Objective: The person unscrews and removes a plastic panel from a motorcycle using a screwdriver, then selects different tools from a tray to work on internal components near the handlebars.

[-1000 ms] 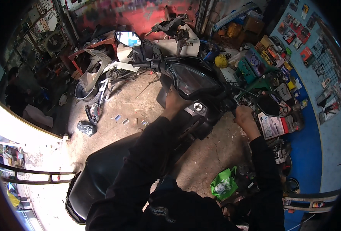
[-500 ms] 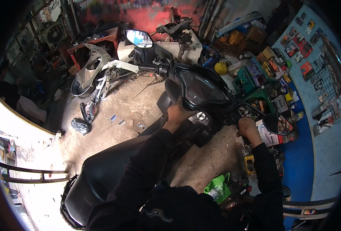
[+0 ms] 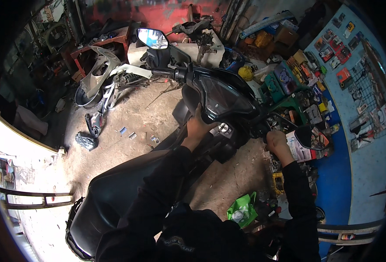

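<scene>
A black scooter stands in front of me, its long seat (image 3: 110,201) at the lower left and its dark instrument panel (image 3: 225,97) ahead. My left hand (image 3: 198,129) holds the lower edge of the handlebar cover (image 3: 207,117), thumb up along its side; the other fingers are partly hidden. Beside that hand is the round ignition switch (image 3: 223,127). Wrapped in a fist round the right handlebar grip is my right hand (image 3: 276,142), which hides most of the grip. The left handlebar grip (image 3: 161,71) is free of any hand.
Mirrors rise on the left (image 3: 152,39) and right (image 3: 305,137). Beyond the scooter lie a stripped motorcycle frame (image 3: 125,76) and a red table (image 3: 100,47). Green crates (image 3: 273,89) and boxed parts line the right wall. A green bag (image 3: 243,209) lies on the floor near me.
The whole view has shifted slightly, so the scooter and workshop sit a little further left. Both hands keep their places on the scooter.
</scene>
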`<action>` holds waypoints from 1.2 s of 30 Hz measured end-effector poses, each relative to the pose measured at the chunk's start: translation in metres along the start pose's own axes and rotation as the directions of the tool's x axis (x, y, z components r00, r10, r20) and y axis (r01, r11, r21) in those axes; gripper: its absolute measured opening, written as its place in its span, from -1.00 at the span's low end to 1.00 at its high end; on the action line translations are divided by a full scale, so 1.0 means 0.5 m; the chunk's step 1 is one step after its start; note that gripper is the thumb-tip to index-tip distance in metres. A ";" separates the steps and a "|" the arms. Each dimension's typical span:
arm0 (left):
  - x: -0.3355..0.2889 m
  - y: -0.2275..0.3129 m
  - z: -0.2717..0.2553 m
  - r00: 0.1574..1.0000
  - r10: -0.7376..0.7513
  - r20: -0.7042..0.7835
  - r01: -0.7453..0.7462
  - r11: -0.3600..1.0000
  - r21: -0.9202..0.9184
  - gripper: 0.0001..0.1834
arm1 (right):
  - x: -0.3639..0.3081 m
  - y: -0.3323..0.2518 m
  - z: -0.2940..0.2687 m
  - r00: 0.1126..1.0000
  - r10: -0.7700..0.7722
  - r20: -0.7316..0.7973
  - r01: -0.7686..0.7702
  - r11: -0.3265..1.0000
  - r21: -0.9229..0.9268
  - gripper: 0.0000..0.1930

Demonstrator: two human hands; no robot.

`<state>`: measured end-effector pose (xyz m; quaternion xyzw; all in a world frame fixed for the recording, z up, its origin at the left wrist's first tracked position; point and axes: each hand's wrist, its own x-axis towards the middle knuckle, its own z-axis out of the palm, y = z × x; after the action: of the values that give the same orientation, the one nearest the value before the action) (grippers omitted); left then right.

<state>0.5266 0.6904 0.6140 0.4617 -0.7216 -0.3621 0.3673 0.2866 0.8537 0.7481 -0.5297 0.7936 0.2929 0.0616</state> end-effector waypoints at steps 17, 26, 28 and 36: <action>0.055 -0.084 0.063 0.784 -0.255 0.566 0.620 0.339 -0.708 -0.18 | -0.060 0.017 0.018 0.963 0.161 -0.215 -0.071 0.924 0.375 -0.53; 0.069 -0.131 0.066 0.785 -0.191 0.590 0.608 0.419 -0.674 -0.24 | -0.058 0.008 0.010 0.987 0.062 -0.150 -0.026 0.973 0.229 -0.71; 0.078 -0.139 0.062 0.782 -0.165 0.600 0.602 0.448 -0.661 -0.22 | -0.059 -0.006 0.008 0.979 -0.022 -0.203 0.040 0.995 0.086 -0.80; 0.042 -0.023 0.012 0.945 0.136 -0.297 -0.183 0.974 -0.137 -0.26 | -0.125 0.036 -0.130 0.674 -0.231 -0.702 0.077 0.967 -0.244 -0.65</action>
<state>0.5199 0.6683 0.6053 0.4178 -0.6642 -0.3182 0.5320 0.3116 0.8747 0.8341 -0.6706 0.6728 0.1292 -0.2843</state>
